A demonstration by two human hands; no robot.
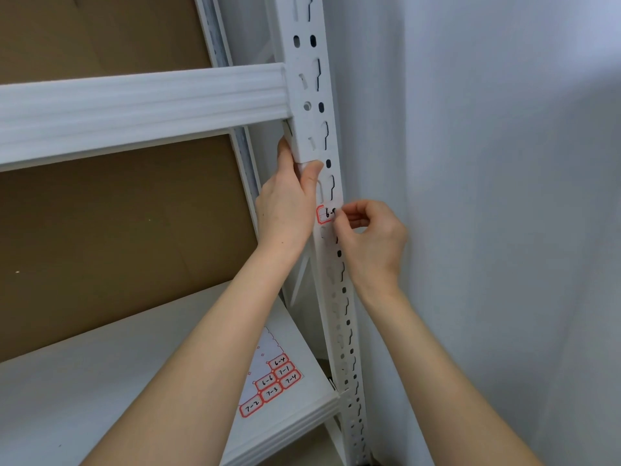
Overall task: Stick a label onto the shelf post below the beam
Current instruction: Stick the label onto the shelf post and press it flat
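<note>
On the lower shelf [100, 381] nearest the camera, we find a label sheet [268, 385] lying flat, with red-bordered stickers marked 6-4, 7-1, 6-6, 7-4, 7-3 and 7-2. Further up, we see the right hand [369, 243] pinching the right edge of the label [325, 215] between thumb and forefinger. The label sits against the front face of the post [312, 95], below the beam [141, 105]; we can read only "6-", as the fingers hide the rest. The left hand [289, 203] grips the post just under the beam joint, thumb on its front face. Behind, we note a cardboard panel [117, 230] and a pale wall [504, 163].
</note>
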